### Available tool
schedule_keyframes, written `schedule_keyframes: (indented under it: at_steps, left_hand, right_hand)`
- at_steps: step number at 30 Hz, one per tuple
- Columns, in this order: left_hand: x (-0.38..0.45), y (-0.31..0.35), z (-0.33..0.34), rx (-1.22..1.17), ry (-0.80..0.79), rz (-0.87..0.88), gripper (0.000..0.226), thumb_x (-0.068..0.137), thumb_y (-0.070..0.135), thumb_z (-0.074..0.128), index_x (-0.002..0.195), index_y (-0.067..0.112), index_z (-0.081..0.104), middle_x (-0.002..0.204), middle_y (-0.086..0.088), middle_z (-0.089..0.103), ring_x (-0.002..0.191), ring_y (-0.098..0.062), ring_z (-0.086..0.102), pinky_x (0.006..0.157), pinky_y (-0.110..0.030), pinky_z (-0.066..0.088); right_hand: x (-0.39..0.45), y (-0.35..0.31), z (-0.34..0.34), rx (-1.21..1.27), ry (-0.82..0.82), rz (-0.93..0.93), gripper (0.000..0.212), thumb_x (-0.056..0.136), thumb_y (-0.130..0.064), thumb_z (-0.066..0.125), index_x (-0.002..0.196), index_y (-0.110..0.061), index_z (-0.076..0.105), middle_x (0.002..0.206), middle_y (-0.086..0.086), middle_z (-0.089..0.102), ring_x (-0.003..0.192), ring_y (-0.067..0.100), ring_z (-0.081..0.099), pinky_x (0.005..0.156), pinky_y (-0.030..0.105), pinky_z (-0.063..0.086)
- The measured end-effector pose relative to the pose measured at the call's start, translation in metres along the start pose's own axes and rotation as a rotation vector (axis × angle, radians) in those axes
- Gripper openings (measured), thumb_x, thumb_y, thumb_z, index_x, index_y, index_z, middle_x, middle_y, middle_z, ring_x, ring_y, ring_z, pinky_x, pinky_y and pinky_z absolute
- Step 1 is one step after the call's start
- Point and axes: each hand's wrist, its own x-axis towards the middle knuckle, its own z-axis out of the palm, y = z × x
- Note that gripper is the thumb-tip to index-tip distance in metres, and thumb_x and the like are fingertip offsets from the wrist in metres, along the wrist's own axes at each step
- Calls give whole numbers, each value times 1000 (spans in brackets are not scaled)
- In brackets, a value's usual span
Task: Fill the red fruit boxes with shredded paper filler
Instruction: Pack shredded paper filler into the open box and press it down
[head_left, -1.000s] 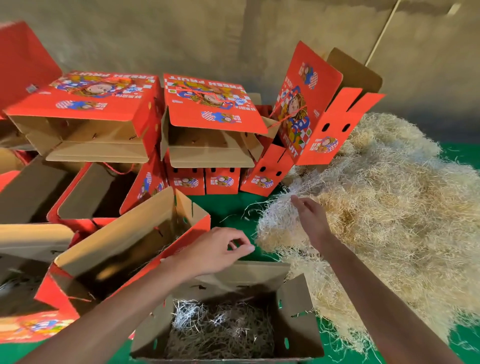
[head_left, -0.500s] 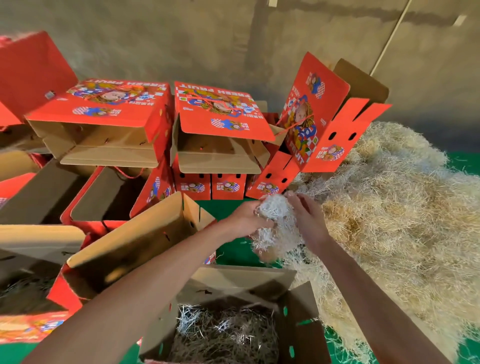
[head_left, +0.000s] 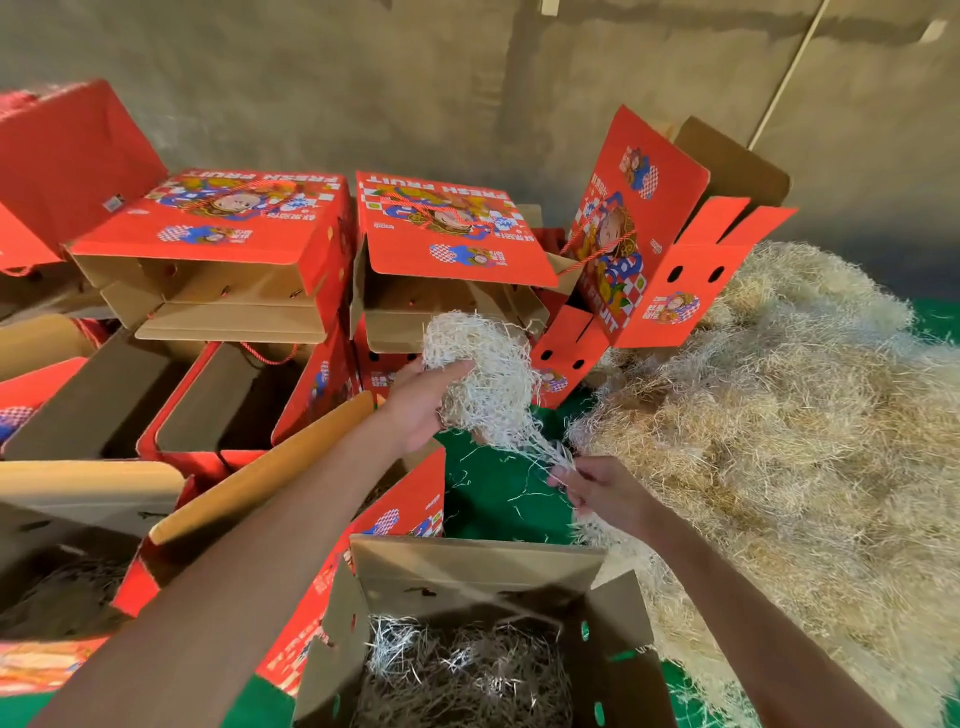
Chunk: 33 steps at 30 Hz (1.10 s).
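Left hand (head_left: 421, 405) lifted paper clump (head_left: 483, 374) — gripping it; right hand (head_left: 597, 493) pinches trailing strands.

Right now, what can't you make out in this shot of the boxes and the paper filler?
- Open box, head view: its near side is cut off by the bottom edge.
- Left hand: fingertips buried in the clump of filler.
- Filler pile: runs off the right edge.
- Small print on the box lids: too small to read.

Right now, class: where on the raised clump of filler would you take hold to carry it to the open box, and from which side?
Grip the thick rounded body of the clump, from below and the left, where the left hand cups it. The thin tail pinched by the right hand would likely tear away.
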Motion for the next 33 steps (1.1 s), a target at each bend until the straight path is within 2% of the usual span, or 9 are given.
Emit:
schedule_keyframes:
  at_steps: [3,8,13,15,18,21,24,27,33]
  left_hand:
    - [-1,6,-11,-28,41,21,107,82,19,82,158,16,7,160,-7,27,147,-25,27,107,-34,30]
    - [-3,6,-23,10,57,-6,91,75,20,86,150,13,36,145,-12,52,131,-29,52,109,-53,42]
    - [-3,8,-29,-58,205,1,68,89,16,75,146,14,37,123,-7,63,77,-13,56,64,-28,44]
    - [-3,11,-31,-31,205,34,78,90,17,74,152,15,27,127,-6,59,79,-13,52,64,-30,40]
    - [-4,11,-31,-24,186,52,87,89,18,75,156,15,20,150,-5,44,126,-22,50,95,-40,46]
    - [-1,7,-30,-58,154,84,75,88,14,75,151,12,35,147,-9,51,133,-28,51,113,-50,38]
    - [-2,-1,-23,88,160,128,80,84,18,80,152,16,37,147,-3,51,136,-24,47,118,-46,32]
    - [-8,-9,-9,328,135,142,97,75,33,86,155,19,32,152,-2,46,140,-24,43,118,-49,32]
    - [-29,-20,4,586,10,199,127,49,73,78,154,16,34,154,1,43,139,-20,42,115,-33,29]
  right_hand:
    - [-3,16,-7,73,53,105,32,96,-48,56,90,-25,78,59,4,42,58,21,42,56,35,43]
    - [-12,42,-17,184,152,294,32,103,-32,50,99,-10,73,57,2,42,50,15,40,52,28,42]
    - [-13,69,-31,290,430,583,30,108,-18,42,102,0,65,78,12,56,58,17,40,51,28,35]
    - [-19,78,-34,299,461,661,31,108,-16,40,96,3,60,77,12,53,64,21,44,55,30,36]
    - [-26,78,-35,132,468,688,25,106,-13,42,95,5,55,88,16,56,79,26,51,68,37,44]
    - [-29,57,-32,9,454,570,21,100,-13,47,104,4,59,95,16,57,82,30,60,77,44,53]
    - [-29,14,-29,-275,270,424,61,100,-26,55,150,-1,30,125,19,57,110,40,63,76,38,56]
    - [-26,-36,-21,-590,271,209,60,97,-34,60,147,-8,38,138,19,52,103,31,65,96,45,52]
    - [-21,-97,11,-77,268,-80,70,92,-68,51,137,-15,46,95,-4,60,74,6,59,75,29,55]
